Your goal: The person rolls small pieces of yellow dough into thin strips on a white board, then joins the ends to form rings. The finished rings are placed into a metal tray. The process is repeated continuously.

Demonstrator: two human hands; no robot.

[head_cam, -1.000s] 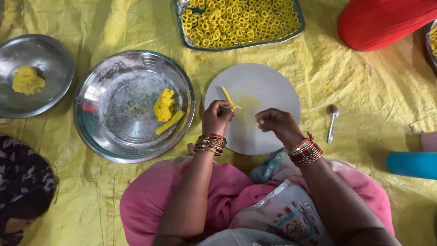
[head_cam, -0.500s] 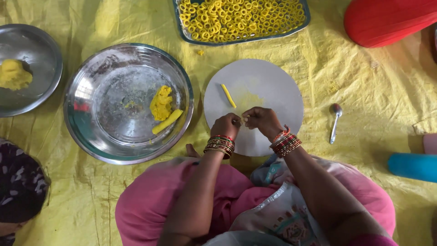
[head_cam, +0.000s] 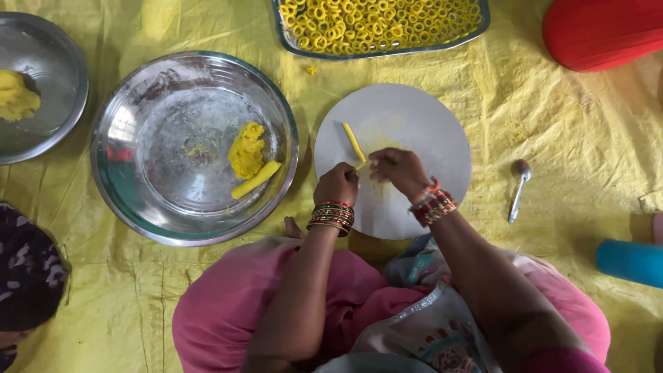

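The left hand [head_cam: 336, 184] and the right hand [head_cam: 398, 170] meet over the round grey board [head_cam: 414, 124], both pinched narrow on a thin yellow dough strip [head_cam: 361, 166] between their fingertips; a second dough rope [head_cam: 353, 141] lies free on the board just beyond them. The strip looks soft, light and easily torn, likely a little oily, so it wants a gentle pinch at its ends rather than a squeeze at the middle. The large steel plate [head_cam: 159, 97] to the left holds a dough lump [head_cam: 246, 149] and a thicker dough roll [head_cam: 256, 179] touching it; the smaller steel plate [head_cam: 59, 83] at the far left carries another mound of dough [head_cam: 15, 97]; the tray [head_cam: 480, 24] at the top is filled with yellow dough rings [head_cam: 373, 21]. A spoon [head_cam: 518, 188] lies on the yellow sheet [head_cam: 566, 138], well apart from the board.
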